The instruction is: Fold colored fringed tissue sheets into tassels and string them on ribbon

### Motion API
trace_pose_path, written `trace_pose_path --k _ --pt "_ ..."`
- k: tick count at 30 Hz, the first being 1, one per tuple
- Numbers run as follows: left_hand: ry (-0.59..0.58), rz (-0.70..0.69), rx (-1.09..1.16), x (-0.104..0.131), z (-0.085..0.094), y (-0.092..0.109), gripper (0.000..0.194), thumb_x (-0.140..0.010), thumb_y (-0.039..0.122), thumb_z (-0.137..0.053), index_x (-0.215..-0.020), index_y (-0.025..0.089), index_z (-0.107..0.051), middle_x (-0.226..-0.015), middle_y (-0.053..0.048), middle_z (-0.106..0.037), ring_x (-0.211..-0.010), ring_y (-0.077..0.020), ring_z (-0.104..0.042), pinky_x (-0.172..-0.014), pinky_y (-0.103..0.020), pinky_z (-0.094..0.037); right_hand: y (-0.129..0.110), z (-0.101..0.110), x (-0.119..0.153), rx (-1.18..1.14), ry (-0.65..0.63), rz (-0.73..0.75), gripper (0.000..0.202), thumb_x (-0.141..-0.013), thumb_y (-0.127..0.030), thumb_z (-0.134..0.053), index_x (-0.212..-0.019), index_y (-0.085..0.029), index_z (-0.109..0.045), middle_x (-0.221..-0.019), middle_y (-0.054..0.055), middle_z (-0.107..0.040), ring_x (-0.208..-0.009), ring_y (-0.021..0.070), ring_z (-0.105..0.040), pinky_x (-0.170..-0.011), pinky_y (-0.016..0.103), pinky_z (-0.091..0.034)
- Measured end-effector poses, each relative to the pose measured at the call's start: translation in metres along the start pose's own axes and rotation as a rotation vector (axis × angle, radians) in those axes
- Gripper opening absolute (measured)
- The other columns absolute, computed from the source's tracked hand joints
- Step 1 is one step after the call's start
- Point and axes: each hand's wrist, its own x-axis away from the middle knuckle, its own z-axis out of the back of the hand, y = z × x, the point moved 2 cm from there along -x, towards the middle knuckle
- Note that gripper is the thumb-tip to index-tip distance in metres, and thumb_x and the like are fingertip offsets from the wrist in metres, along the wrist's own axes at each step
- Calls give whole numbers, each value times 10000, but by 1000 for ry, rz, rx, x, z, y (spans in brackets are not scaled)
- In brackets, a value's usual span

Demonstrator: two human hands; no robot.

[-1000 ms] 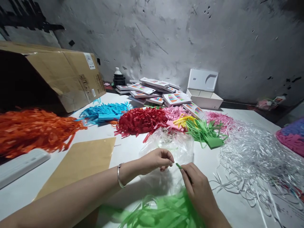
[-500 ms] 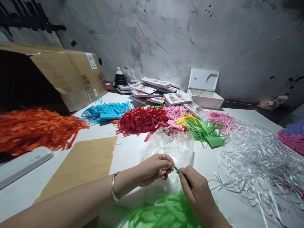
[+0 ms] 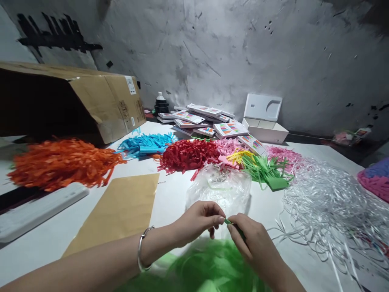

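A narrow green strip (image 3: pixel 227 221) is held above the table (image 3: pixel 173 182), in front of a clear plastic bag (image 3: pixel 219 190). By the right hand (image 3: pixel 253 239) it is pinched between thumb and fingers, the grip closed, with only a short end exposed. By the left hand (image 3: pixel 203 221) that end appears to be pinched between thumb and forefinger; its remaining fingers are loosely curled. Green strands (image 3: pixel 212 263) are seen below the hands, blurred; whether they are joined to the strip cannot be told.

The following risks are judged. The strip could be lost from the left grip, since very little of it is offered to the fingertips. It could be creased or torn if the hands were pulled apart unevenly, being apparently thin. The strands could be tangled if swung, and silver strands (image 3: pixel 328 190) at the right could be snagged by the right forearm.
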Motion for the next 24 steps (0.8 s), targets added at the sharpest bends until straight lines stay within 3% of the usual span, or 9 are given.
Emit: trace_pose_path --k 7,12,24 --pt "24 -113 -75 33 -6 1 361 -696 454 -823 -756 132 -673 -564 39 -558 -523 -111 -510 -478 -240 -493 -36 6 5 273 3 214 279 -1011 -169 -371 -804 -207 -554 -705 -6 -559 -557 132 -495 -528 263 -302" --pt "33 -188 -133 60 -10 1 297 -754 413 -772 -770 135 -669 -621 19 -577 -543 -112 -523 -489 -236 -490 -57 -3 20 38 30 107 251 -1028 -211 -386 -849 -212 -562 -755 1 -592 -648 134 -577 -604 238 -390" --pt "86 -190 -127 108 -11 -5 184 -722 284 -794 -739 124 -705 -603 12 -628 -553 -109 -555 -547 -234 -517 -80 -27 48 -152 162 184 173 -1038 -254 -442 -938 -234 -582 -767 -10 -606 -663 133 -583 -596 225 -420"
